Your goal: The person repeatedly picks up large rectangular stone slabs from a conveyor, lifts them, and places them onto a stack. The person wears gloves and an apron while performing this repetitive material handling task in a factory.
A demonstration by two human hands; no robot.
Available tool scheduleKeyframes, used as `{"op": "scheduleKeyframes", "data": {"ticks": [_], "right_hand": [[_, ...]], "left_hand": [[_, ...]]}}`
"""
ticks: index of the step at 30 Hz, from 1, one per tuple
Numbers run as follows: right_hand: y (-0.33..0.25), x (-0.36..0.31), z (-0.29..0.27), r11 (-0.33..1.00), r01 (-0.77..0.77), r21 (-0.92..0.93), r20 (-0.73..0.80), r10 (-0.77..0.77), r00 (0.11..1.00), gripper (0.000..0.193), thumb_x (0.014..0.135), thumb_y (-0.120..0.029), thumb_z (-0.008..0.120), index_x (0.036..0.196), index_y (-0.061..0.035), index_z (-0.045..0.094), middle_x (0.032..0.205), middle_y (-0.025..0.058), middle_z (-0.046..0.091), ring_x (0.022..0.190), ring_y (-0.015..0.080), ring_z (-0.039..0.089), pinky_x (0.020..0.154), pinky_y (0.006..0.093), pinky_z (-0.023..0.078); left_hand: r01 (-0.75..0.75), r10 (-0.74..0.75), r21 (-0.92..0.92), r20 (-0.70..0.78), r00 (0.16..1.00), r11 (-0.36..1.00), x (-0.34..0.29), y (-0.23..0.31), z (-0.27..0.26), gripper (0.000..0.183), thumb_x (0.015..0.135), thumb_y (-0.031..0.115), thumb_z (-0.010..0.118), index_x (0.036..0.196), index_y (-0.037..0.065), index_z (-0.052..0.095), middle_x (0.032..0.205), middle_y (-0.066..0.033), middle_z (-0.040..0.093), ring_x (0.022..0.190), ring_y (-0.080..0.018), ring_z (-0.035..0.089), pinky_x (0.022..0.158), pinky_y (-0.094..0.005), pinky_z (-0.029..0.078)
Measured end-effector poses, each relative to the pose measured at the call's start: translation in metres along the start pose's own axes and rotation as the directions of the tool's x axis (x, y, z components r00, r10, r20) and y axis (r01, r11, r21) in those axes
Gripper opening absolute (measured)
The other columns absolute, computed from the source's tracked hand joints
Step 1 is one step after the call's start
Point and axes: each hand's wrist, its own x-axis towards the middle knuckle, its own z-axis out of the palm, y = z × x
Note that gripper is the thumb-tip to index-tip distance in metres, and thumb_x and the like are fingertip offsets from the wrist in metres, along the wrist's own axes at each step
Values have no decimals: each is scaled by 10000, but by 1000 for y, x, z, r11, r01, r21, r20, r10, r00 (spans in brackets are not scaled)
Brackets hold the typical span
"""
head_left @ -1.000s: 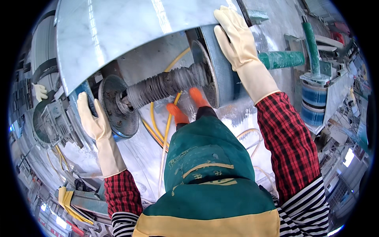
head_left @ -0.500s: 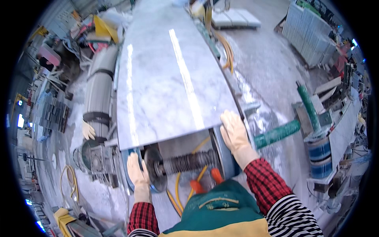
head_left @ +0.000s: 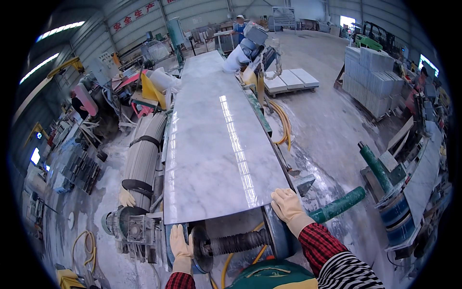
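Slab point(head_left: 207, 159) of pale grey, veined stone lies lengthwise on a green-framed conveyor point(head_left: 260, 110), its near edge stopping just short of the conveyor's near end. The cream-gloved left hand point(head_left: 181, 249) lies flat over the left blue belt point(head_left: 169, 241), fingers straight and thumb set a little apart, fingertips just beside the slab's near left corner. The right hand point(head_left: 288, 207), gloved alike, rests at the slab's near right corner, fingers loose and slightly bent; whether they press on the stone or only on the right blue belt point(head_left: 284, 241) is hard to tell. Between the belts, at the conveyor's near end, runs a dark ribbed shaft point(head_left: 240, 242), with a yellow hose point(head_left: 228, 267) below. Along the conveyor's left edge lies a ribbed grey roll point(head_left: 144, 159), a loose glove point(head_left: 126, 198) beside its near end. Past the right edge, a green cylinder point(head_left: 337, 204) juts outward. By the far right corner stands a machine head point(head_left: 250, 45); a co-worker point(head_left: 239, 31) is beyond.
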Motion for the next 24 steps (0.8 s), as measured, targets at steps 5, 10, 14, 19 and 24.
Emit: {"op": "scheduleKeyframes", "data": {"ticks": [5, 10, 14, 19, 24], "right_hand": [[-2, 6, -4, 997, -3, 74, -43, 6, 999, 240, 886, -141, 678, 1102, -36, 672, 1140, 184, 691, 1103, 393, 644, 1015, 493, 498], [-6, 11, -12, 998, -1, 61, 44, -2, 999, 303, 919, -149, 656, 1197, -36, 615, 1247, 200, 629, 1186, 404, 593, 1077, 504, 457], [-8, 13, -17, 999, 9, 34, 30, -10, 1000, 299, 879, -140, 670, 1159, -48, 616, 1204, 183, 639, 1139, 384, 610, 1030, 484, 480], [-10, 11, -12, 1000, -1, 27, 51, -1, 999, 286, 895, -136, 650, 1167, -56, 615, 1212, 182, 636, 1156, 386, 600, 1040, 484, 472], [-11, 8, -11, 1000, 10, 6, 25, -10, 1000, 281, 902, -130, 650, 1171, -53, 616, 1217, 185, 636, 1183, 391, 598, 1060, 486, 469]], "left_hand": [[-134, 133, 24, 48, 990, 991, 30, 12, 0, 791, 925, 349, 737, 1567, -1, 434, 1583, -325, 437, 1463, -511, 404, 1248, -561, 284], [-91, 87, 28, 118, 989, 995, 31, 19, 4, 771, 917, 314, 740, 1572, 37, 443, 1600, -321, 418, 1484, -526, 371, 1245, -580, 280], [-87, 86, 4, 96, 992, 996, 31, 23, 0, 754, 910, 297, 746, 1559, 50, 453, 1601, -307, 420, 1477, -521, 378, 1244, -580, 279], [-105, 102, 36, 82, 991, 994, 32, 24, -4, 686, 926, 325, 718, 1515, 48, 501, 1572, -277, 471, 1459, -496, 406, 1237, -597, 268], [-98, 94, 78, 57, 994, 992, 31, 25, -6, 658, 926, 323, 717, 1493, 54, 523, 1551, -259, 499, 1456, -467, 418, 1235, -604, 264]]}}
